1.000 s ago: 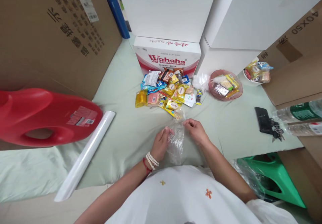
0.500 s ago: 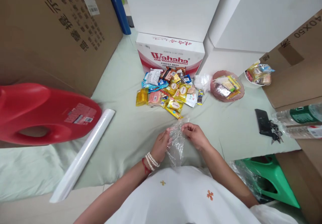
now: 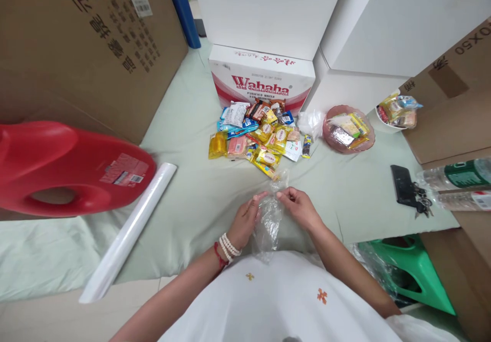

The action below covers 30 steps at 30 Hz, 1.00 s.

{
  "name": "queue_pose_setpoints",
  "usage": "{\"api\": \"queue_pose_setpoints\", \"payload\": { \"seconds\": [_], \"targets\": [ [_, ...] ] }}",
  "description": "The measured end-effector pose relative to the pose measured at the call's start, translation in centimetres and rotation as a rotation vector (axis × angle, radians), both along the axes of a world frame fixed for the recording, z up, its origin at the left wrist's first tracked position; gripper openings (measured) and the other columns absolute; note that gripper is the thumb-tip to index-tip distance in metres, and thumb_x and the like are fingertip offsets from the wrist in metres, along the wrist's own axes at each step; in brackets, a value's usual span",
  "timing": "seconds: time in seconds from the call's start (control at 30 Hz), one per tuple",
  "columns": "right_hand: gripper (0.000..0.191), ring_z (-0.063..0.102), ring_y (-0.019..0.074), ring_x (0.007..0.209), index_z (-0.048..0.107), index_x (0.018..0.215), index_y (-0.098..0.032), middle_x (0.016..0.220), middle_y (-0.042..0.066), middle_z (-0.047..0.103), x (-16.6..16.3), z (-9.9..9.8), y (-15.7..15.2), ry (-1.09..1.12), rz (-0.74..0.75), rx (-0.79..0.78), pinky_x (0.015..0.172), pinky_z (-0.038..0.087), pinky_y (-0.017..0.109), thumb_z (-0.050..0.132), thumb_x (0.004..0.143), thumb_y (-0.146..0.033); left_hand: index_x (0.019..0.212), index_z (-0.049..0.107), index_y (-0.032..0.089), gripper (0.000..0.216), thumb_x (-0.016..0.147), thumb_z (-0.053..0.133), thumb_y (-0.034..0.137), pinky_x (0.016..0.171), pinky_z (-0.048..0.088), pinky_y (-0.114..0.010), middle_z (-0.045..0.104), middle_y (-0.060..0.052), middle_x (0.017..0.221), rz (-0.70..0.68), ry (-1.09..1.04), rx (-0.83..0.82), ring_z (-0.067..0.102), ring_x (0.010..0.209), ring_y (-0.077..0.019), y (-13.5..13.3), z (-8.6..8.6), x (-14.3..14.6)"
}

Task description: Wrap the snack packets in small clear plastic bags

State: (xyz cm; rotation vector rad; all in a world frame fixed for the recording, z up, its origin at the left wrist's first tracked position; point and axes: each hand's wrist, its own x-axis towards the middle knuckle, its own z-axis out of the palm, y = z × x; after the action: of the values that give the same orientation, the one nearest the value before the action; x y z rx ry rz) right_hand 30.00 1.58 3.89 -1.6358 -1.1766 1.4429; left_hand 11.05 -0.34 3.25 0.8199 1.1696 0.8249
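Left hand (image 3: 245, 219) and right hand (image 3: 299, 206) pinching a clear plastic bag (image 3: 269, 221) between them, packaged snacks (image 3: 264, 134) piled just beyond both hands, pink bowl (image 3: 333, 145) beyond the right hand, red jug (image 3: 82, 150) left of the left hand

The left hand (image 3: 243, 220) hides part of the clear bag (image 3: 269, 224), a red jug (image 3: 90, 150) left of the grip and a green-labelled bottle (image 3: 462, 174) right of it get cut off, and most print on snacks (image 3: 264, 132) beyond is too tiny.
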Motion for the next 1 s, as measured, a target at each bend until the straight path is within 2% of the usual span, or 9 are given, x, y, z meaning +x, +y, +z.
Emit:
{"api": "queue_pose_setpoints", "payload": {
  "seconds": [0.13,0.23,0.47,0.63,0.73,0.8,0.87,1.0],
  "targets": [
    [0.039,0.041,0.0126,0.060,0.064,0.074,-0.019,0.062,-0.003,0.050,-1.6,-0.7,0.3,-0.017,0.030,0.011,0.058,0.032,0.027,0.070,0.078,-0.057,0.124,0.072,0.013,0.078,0.089,0.049,0.080,0.051,0.027,-0.027,0.037,0.005,0.059,-0.057,0.078,0.097,0.031,0.055,-0.0129,-0.3,0.3,0.6],
    [0.038,0.038,0.0111,0.058,0.066,0.075,-0.018,0.061,-0.004,0.049,-1.5,-0.9,0.5,0.051,0.009,-0.023,0.056,0.029,0.026,0.072,0.075,-0.056,0.129,0.070,0.012,0.079,0.093,0.045,0.078,0.053,0.027,-0.027,0.036,0.005,0.059,-0.080,0.116,0.103,0.030,0.057,-0.0130,-0.4,0.1,0.3],
    [0.039,0.021,0.0066,0.048,0.062,0.073,-0.020,0.054,-0.010,0.036,0.4,0.3,0.5,0.301,-0.090,-0.129,0.046,0.014,0.026,0.084,0.066,-0.052,0.130,0.067,0.015,0.079,0.091,0.046,0.079,0.047,0.019,-0.028,0.025,0.008,0.059,-0.033,-0.007,-0.082,0.019,0.051,-0.0112,0.2,0.3,-1.1],
    [0.029,0.021,0.0061,0.048,0.063,0.072,-0.020,0.054,-0.009,0.035,2.5,0.6,0.0,0.336,-0.145,-0.111,0.046,0.014,0.024,0.082,0.067,-0.041,0.127,0.068,0.015,0.074,0.094,0.045,0.077,0.045,0.018,-0.026,0.027,0.008,0.057,0.037,0.031,-0.028,0.019,0.049,-0.0107,0.8,-0.4,-2.1],
    [0.028,0.019,0.0063,0.049,0.062,0.072,-0.021,0.055,-0.009,0.035,4.1,0.6,-0.3,0.338,-0.234,-0.084,0.046,0.014,0.024,0.081,0.065,-0.040,0.122,0.070,0.015,0.074,0.094,0.043,0.078,0.047,0.028,-0.026,0.036,0.006,0.059,0.096,0.164,0.040,0.032,0.051,-0.0120,1.2,-0.7,-2.9],
    [0.032,0.018,0.0063,0.049,0.061,0.073,-0.021,0.057,-0.009,0.036,4.6,0.6,-0.6,0.328,-0.258,-0.091,0.046,0.013,0.024,0.083,0.066,-0.043,0.121,0.070,0.015,0.074,0.094,0.043,0.079,0.052,0.036,-0.027,0.044,0.003,0.063,0.120,0.219,0.074,0.041,0.056,-0.0137,1.3,-0.5,-3.1],
    [0.037,0.020,0.0064,0.049,0.062,0.076,-0.021,0.059,-0.008,0.038,4.3,0.6,-0.8,0.312,-0.207,-0.130,0.045,0.012,0.024,0.083,0.068,-0.051,0.121,0.070,0.015,0.074,0.094,0.041,0.079,0.055,0.039,-0.028,0.047,0.002,0.064,0.106,0.241,0.100,0.045,0.058,-0.0145,1.1,-0.1,-2.8],
    [0.053,0.025,0.0068,0.047,0.065,0.080,-0.019,0.064,-0.005,0.048,0.7,0.1,-1.3,0.267,-0.058,-0.207,0.043,0.015,0.025,0.070,0.077,-0.072,0.121,0.070,0.016,0.072,0.098,0.037,0.075,0.057,0.041,-0.029,0.046,0.004,0.060,0.067,0.317,0.213,0.045,0.055,-0.0146,-0.1,0.3,-0.9]
  ]
}}
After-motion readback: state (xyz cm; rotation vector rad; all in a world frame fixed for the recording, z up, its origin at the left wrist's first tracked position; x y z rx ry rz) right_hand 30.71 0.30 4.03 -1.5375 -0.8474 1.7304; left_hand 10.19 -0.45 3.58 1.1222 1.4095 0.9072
